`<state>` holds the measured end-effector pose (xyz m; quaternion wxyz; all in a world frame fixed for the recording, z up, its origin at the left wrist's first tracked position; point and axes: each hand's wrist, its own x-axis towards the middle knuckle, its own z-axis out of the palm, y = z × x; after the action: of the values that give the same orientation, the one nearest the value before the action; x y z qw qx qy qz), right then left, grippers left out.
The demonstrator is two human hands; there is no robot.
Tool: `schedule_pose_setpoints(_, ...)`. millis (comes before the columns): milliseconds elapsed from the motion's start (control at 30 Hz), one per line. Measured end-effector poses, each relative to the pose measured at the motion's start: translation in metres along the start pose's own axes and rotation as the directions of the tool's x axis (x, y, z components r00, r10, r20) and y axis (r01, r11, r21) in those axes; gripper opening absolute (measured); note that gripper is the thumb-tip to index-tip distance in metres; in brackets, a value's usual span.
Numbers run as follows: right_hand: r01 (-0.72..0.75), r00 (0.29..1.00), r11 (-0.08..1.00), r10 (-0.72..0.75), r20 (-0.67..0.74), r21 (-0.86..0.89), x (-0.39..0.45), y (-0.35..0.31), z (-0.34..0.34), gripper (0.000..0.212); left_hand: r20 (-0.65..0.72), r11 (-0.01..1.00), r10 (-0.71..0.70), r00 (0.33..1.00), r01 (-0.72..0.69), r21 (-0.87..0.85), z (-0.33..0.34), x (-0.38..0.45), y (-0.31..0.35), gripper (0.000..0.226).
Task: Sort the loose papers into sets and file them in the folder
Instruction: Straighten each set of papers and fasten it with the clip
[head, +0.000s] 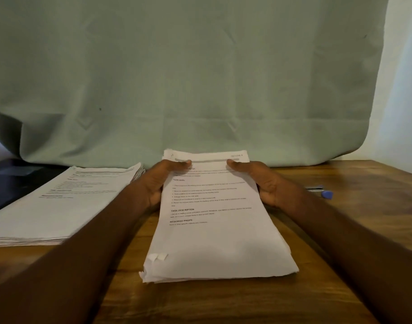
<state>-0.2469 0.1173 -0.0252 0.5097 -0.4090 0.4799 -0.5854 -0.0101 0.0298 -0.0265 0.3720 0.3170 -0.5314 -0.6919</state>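
A thick set of printed white papers (214, 230) is in the middle of the wooden table, its near edge resting on the wood and its far end lifted. My left hand (158, 181) grips its left edge, thumb on the top sheet. My right hand (261, 181) grips the right edge the same way. The near left corner of the set is dog-eared. A second, larger stack of printed papers (60, 206) lies flat to the left. No folder is recognisable in view.
The wooden table (340, 230) spreads to the right, where a blue-tipped stapler-like object (322, 191) lies. A pale green cloth (200, 78) hangs behind the table. A dark surface (11, 178) shows at the far left.
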Motion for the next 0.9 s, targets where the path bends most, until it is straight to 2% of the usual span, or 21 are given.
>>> schedule_pose_setpoints(67,0.011,0.999,0.999,-0.013,-0.04,-0.044,0.001,0.001,-0.001,0.045,0.041,1.0,-0.02,0.999,0.02,-0.004,0.004,-0.002,-0.001,0.055)
schedule_pose_setpoints(167,0.04,0.994,0.998,-0.045,-0.095,-0.055,-0.001,-0.004,-0.007,0.038,0.063,1.0,0.02,0.998,-0.019,-0.017,0.0,-0.001,0.001,0.05)
schedule_pose_setpoints(267,0.036,0.995,0.996,-0.044,-0.091,-0.081,-0.002,-0.003,-0.007,0.029,0.098,0.997,0.048,0.994,-0.043,-0.058,0.001,0.0,0.001,0.048)
schedule_pose_setpoints(367,0.035,0.993,0.997,-0.043,-0.11,-0.074,0.001,0.001,-0.005,0.031,0.071,0.984,0.166,0.984,-0.16,-0.08,0.003,0.004,-0.001,0.066)
schedule_pose_setpoints(434,0.027,0.992,0.997,-0.035,-0.123,-0.066,0.002,0.0,-0.005,0.031,0.044,0.978,0.191,0.981,-0.186,-0.099,0.006,0.003,-0.001,0.053)
schedule_pose_setpoints(534,0.022,0.988,0.995,-0.036,-0.153,-0.094,0.002,0.001,-0.006,0.031,-0.014,0.977,0.168,0.986,-0.168,-0.135,0.008,0.003,-0.003,0.033)
schedule_pose_setpoints(600,0.033,0.984,0.995,-0.049,-0.17,-0.095,0.001,0.001,-0.006,0.032,-0.027,0.978,0.118,0.993,-0.121,-0.17,0.008,0.005,-0.003,0.035)
schedule_pose_setpoints(700,0.086,0.972,0.994,-0.098,-0.212,-0.065,0.0,-0.004,-0.012,0.033,0.07,0.995,-0.021,0.997,0.028,-0.099,0.01,0.0,-0.004,0.04)
schedule_pose_setpoints(800,0.128,0.959,0.991,-0.134,-0.249,-0.038,-0.002,-0.008,-0.019,0.033,0.134,0.998,-0.053,0.99,0.056,-0.015,0.014,0.0,-0.007,0.045)
schedule_pose_setpoints(900,0.145,0.962,0.989,-0.148,-0.231,-0.029,-0.003,-0.008,-0.019,0.034,0.131,0.998,-0.058,0.99,0.056,0.022,0.016,0.002,-0.008,0.047)
